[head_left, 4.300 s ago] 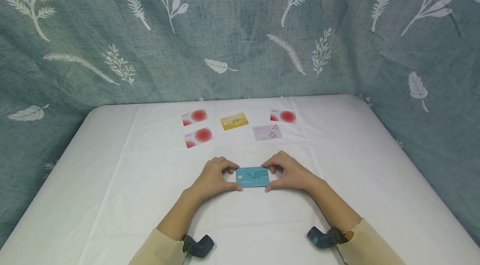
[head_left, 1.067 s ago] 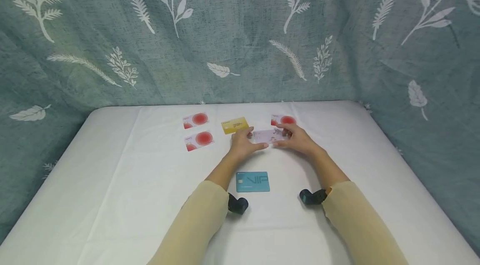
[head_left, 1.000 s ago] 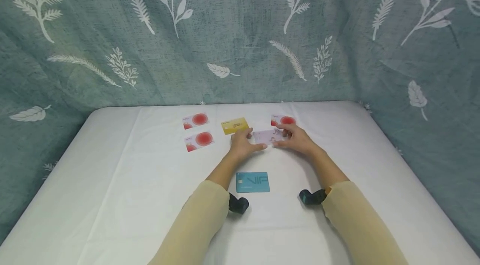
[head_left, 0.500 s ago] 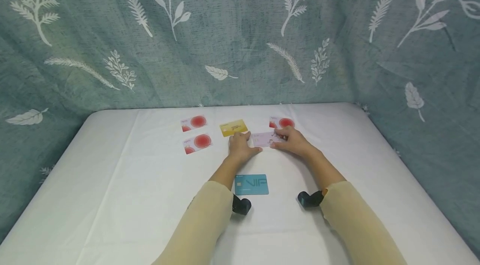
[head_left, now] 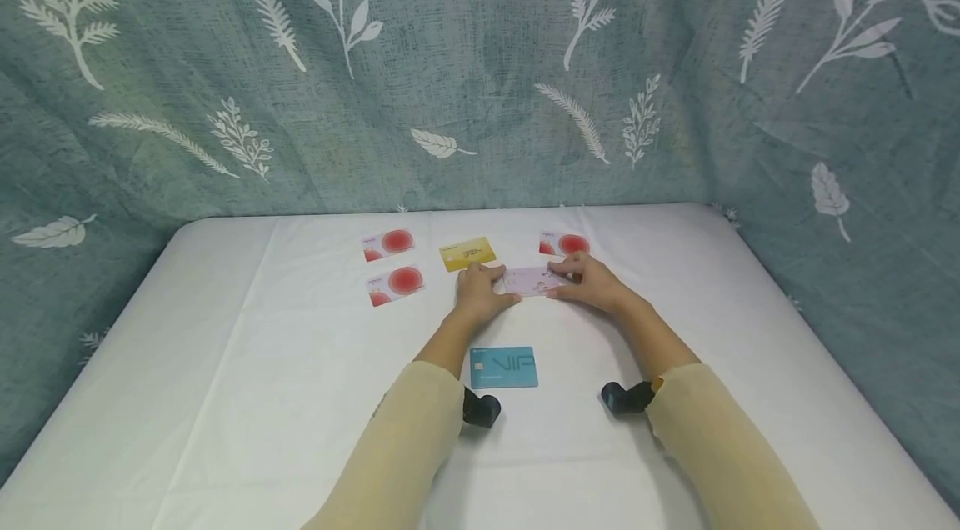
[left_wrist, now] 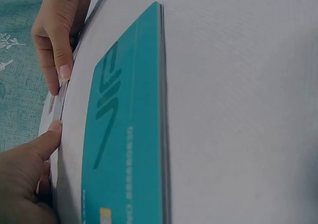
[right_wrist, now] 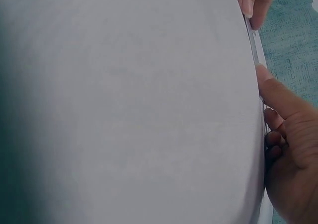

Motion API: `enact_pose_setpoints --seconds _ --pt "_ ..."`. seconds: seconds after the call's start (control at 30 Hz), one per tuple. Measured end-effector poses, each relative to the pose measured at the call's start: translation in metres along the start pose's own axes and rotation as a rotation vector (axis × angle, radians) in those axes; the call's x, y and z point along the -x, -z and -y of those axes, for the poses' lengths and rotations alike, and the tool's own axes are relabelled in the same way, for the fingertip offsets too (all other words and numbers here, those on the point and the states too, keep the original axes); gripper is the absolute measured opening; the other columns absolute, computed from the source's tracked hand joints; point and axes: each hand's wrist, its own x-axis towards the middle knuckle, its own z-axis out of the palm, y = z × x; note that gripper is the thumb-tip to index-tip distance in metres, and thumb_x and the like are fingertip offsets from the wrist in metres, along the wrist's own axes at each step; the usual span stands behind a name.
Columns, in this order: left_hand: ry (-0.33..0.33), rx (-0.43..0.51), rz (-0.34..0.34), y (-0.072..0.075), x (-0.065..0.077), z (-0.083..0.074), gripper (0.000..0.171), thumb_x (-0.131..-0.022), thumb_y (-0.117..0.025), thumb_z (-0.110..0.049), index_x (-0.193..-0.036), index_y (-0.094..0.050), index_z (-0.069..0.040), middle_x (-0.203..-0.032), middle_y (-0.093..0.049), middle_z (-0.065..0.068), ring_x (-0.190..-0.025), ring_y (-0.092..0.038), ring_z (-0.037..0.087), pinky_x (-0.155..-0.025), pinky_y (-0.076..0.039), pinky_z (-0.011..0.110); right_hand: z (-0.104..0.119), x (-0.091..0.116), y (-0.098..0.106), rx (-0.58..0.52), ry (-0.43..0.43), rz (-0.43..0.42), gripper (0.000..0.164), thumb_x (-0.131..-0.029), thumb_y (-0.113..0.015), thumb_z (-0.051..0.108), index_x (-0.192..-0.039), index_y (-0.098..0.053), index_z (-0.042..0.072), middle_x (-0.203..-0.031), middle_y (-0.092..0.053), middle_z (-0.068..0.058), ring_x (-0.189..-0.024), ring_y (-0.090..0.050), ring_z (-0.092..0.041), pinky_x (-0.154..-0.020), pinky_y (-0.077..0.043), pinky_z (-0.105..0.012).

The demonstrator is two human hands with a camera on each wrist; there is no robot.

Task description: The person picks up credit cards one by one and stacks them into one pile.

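Note:
In the head view a pale pink card (head_left: 527,282) lies across the middle of the cards on the table. My left hand (head_left: 478,295) pinches its left end between thumb and fingers. At its right end my right hand (head_left: 591,283) pinches it the same way. Nearer to me, a teal card marked VIP (head_left: 504,367) lies flat, beside my left wrist. The left wrist view shows this teal card (left_wrist: 124,114) close up, with several layered lines along its edge. In the right wrist view only a thin edge of the pink card shows between the fingertips.
A yellow card (head_left: 467,253) lies just beyond my left hand. Two red-and-white cards, one far (head_left: 387,245) and one nearer (head_left: 395,286), lie to the left. Another red-and-white card (head_left: 564,243) is partly behind my right hand. White cloth covers the table (head_left: 262,397).
Both hands have left the teal card and reached forward to the pink card. In the last second the pink card has shifted slightly towards me, and my left hand a little left.

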Motion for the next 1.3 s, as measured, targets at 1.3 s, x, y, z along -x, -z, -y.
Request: enact_pose_setpoints --seconds 1.3 --pt "-0.055 0.243 0.021 0.004 -0.002 0.016 0.066 -0.074 -0.081 -0.018 -0.132 -0.053 -0.009 -0.104 -0.056 0.001 -0.099 -0.048 0.018 -0.092 -0.041 0.033 -0.003 0.004 -0.016 -0.215 0.009 -0.081 0.065 -0.071 -0.083 0.019 -0.129 -0.056 0.007 -0.090 -0.043 -0.009 -0.082 -0.038 -0.020 -0.066 -0.034 -0.024"
